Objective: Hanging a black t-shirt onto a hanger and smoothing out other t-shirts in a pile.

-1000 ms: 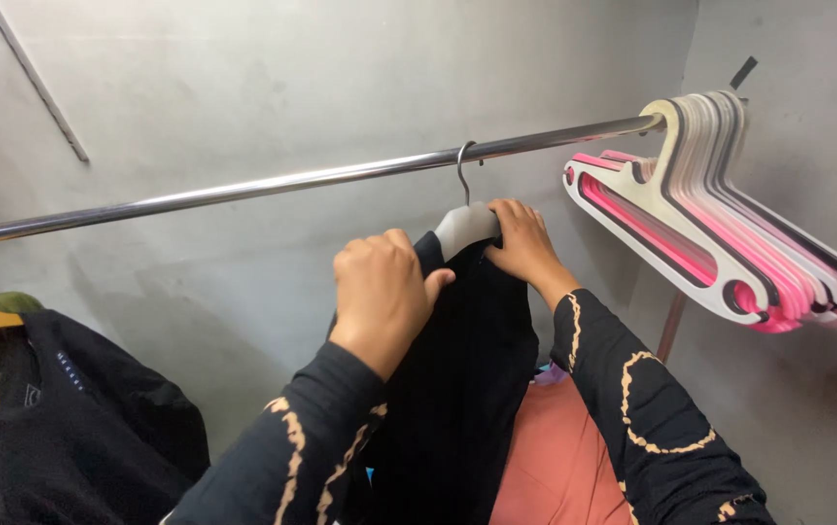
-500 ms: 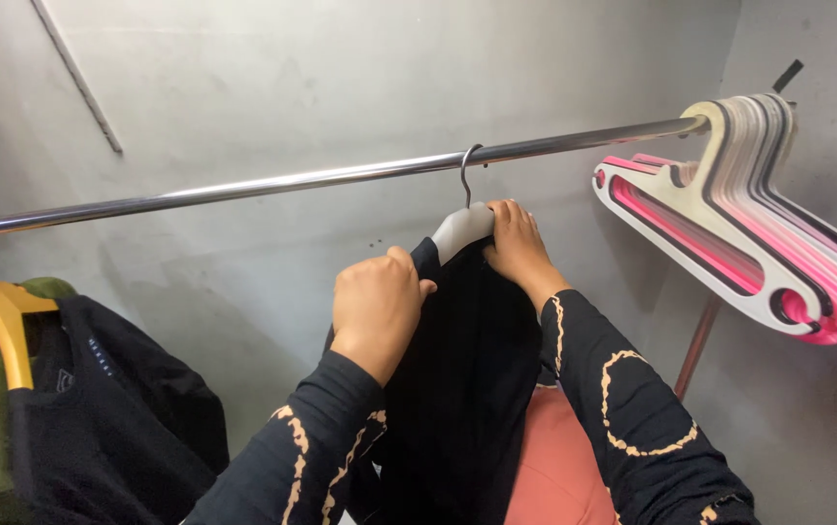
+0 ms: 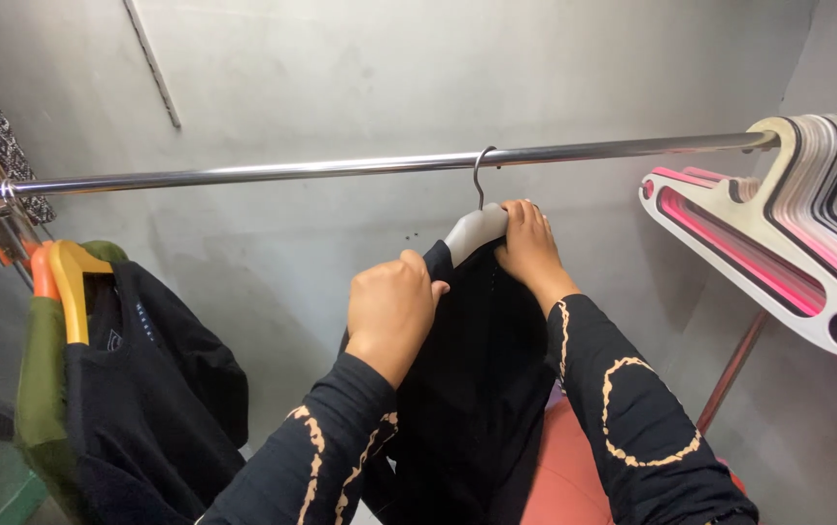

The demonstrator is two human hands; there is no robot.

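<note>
Nearest the viewer, two forearms in black sleeves with tan looping print rise toward the rail. The left hand (image 3: 391,303) is curled into a loose fist, its fingers pressed together and pinching the near shoulder of the black knitted garment (image 3: 477,389). The right hand (image 3: 527,241) lies just beyond, fingers together and bent over the far shoulder of the pale grey plastic hanger (image 3: 475,231), where they pin fabric to the plastic. The garment hangs straight down between the arms, over a salmon-pink surface (image 3: 574,476) whose nature cannot be told.

The hanger's wire hook (image 3: 480,175) sits over the polished steel rail (image 3: 341,167), near its middle. Seating the cloth well seems to call for drawing each shoulder seam evenly over the hanger ends while one hand steadies the hanger, so the hook does not slide or swing.

At left hangs a black top on a yellow hanger (image 3: 73,282); at right, a bunch of empty pink and white hangers (image 3: 778,243). Behind stands a grey plastered wall (image 3: 389,78).
</note>
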